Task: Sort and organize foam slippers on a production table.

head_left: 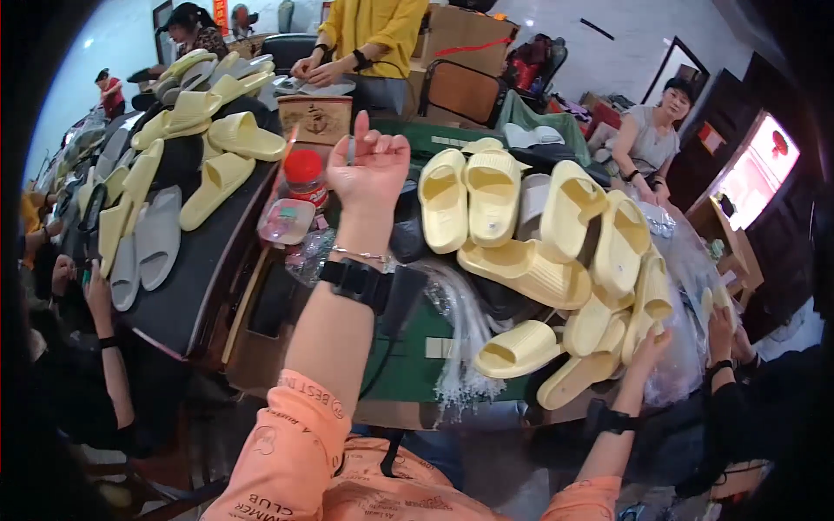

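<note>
My left hand is raised over the table, palm turned up, one finger stretched and the others loosely curled. I see nothing held in it; a small greenish band sits at a finger. At the right, my right hand has its fingers at the lower end of a pale yellow slipper and appears to grip it. That slipper stands tilted at the edge of a heap of yellow slippers. A grey slipper shows among them. Left of the heap lies a bundle of clear thin plastic fasteners.
A red-lidded jar and small clear box stand by my left forearm. More slippers cover the black table at left. Clear plastic bags lie at right. Co-workers' hands work at the far side, left and right.
</note>
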{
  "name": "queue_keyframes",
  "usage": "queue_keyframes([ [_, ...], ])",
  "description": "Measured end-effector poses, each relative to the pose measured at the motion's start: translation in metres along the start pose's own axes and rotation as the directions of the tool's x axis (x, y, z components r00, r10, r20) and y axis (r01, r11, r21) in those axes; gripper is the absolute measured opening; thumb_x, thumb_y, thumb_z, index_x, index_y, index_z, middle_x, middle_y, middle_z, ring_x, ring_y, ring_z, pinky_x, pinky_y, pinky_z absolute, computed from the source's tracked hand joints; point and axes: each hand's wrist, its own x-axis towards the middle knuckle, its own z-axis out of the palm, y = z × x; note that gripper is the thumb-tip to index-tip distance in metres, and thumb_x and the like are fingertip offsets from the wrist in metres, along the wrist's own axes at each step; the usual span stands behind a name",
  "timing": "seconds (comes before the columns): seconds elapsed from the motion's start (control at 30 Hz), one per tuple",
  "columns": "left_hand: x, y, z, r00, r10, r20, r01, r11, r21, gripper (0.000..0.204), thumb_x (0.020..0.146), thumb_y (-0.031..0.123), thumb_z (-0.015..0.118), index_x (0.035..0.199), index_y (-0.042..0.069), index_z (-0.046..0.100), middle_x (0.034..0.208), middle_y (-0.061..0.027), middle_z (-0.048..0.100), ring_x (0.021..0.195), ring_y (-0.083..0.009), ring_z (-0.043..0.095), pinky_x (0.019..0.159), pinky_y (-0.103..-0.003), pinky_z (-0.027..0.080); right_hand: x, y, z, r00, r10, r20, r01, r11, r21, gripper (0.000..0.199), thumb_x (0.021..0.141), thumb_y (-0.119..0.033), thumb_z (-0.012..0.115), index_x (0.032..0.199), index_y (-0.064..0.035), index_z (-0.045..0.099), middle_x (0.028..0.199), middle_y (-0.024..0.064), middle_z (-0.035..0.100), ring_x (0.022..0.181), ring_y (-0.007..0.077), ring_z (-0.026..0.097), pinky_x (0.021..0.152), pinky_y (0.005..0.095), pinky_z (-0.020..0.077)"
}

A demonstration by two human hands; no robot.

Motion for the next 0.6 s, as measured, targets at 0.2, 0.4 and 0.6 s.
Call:
queue_keyframes([
  [0.2, 0.011, 0.044, -0.024, 0.995, 0.101, -0.001, -0.1, 0.984, 0.149, 0.035, 0.076, 0.02, 0.041, 0.099, -0.001, 0.057, 0.057, -0.0019, 0.041, 0.052, -0.0154, 0.035, 0.062, -0.033, 0.033, -0.087, -0.094, -0.006, 0.939, -0.344, -0.023, 0.344, 0.93, 0.126, 0.046, 0.075, -0.014, 0.058, 0.116, -0.0011, 0.042, 0.111, 0.0168, 0.046, 0.105, 0.0334, 0.04, 0.092, 0.0437, 0.0269],
  [0.4, 0.001, 0.034, -0.032, 0.999, 0.032, -0.04, -0.026, 0.989, 0.145, 0.033, 0.077, 0.018, 0.043, 0.101, -0.001, 0.057, 0.062, -0.002, 0.038, 0.055, -0.0149, 0.032, 0.058, -0.03, 0.029, -0.102, -0.13, -0.034, 0.952, -0.301, 0.056, 0.289, 0.943, 0.167, 0.04, 0.074, -0.007, 0.056, 0.111, -0.0007, 0.044, 0.111, 0.0145, 0.046, 0.107, 0.0308, 0.039, 0.092, 0.0389, 0.0288],
  [0.6, -0.005, 0.045, -0.035, 0.986, 0.105, -0.127, -0.072, 0.968, 0.242, 0.031, 0.078, 0.017, 0.043, 0.101, 0.001, 0.058, 0.061, -0.001, 0.039, 0.053, -0.0128, 0.032, 0.056, -0.028, 0.03, -0.138, -0.157, -0.038, 0.907, -0.398, 0.138, 0.35, 0.894, 0.279, 0.038, 0.071, -0.009, 0.058, 0.107, -0.0024, 0.047, 0.107, 0.0145, 0.048, 0.1, 0.0325, 0.042, 0.088, 0.0409, 0.0326],
])
